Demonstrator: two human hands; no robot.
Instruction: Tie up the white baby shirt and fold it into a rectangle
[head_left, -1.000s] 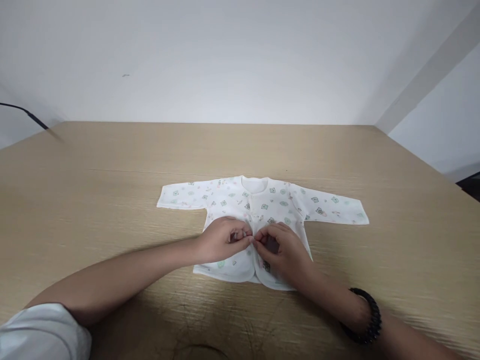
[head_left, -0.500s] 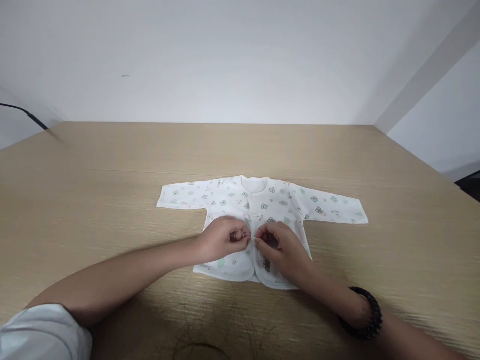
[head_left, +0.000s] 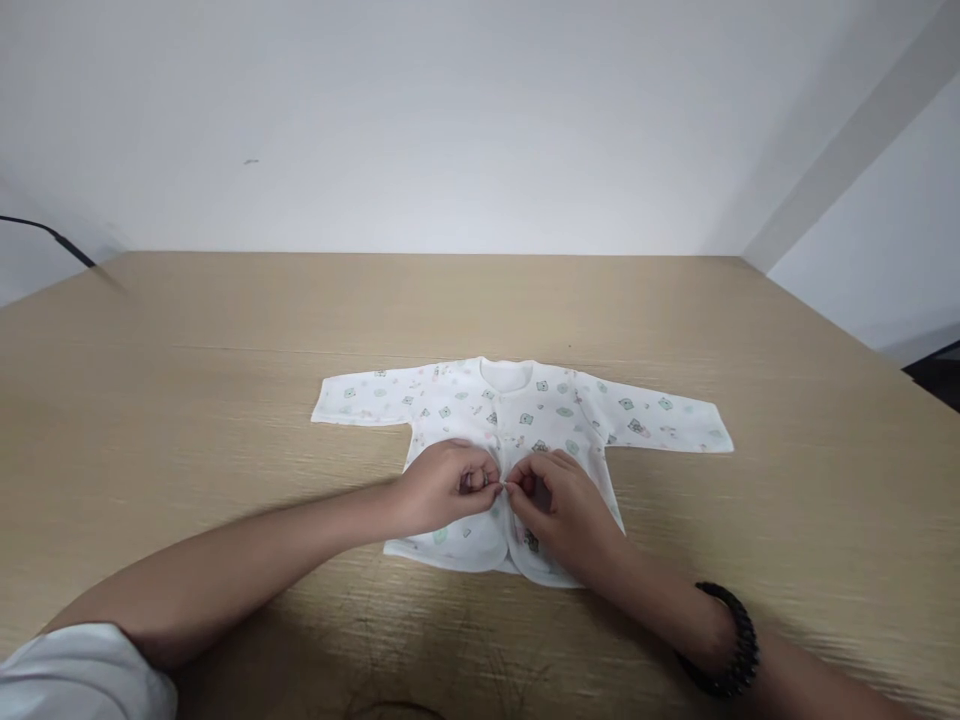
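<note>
Fingertips of left hand (head_left: 450, 487) and right hand (head_left: 574, 508) nearly meeting, closing small gap showing moment earlier; front edges (head_left: 507, 548) apparently drawing together. Both hands pinching tightly at one white printed jacket (head_left: 517, 420) (any fastener hiding from where I'm standing). Jacket lying flat on table (head_left: 225, 320), two sleeves (head_left: 367, 396) spreading sideways; one black bracelet (head_left: 747, 635) circling right wrist (head_left: 684, 612).
</note>
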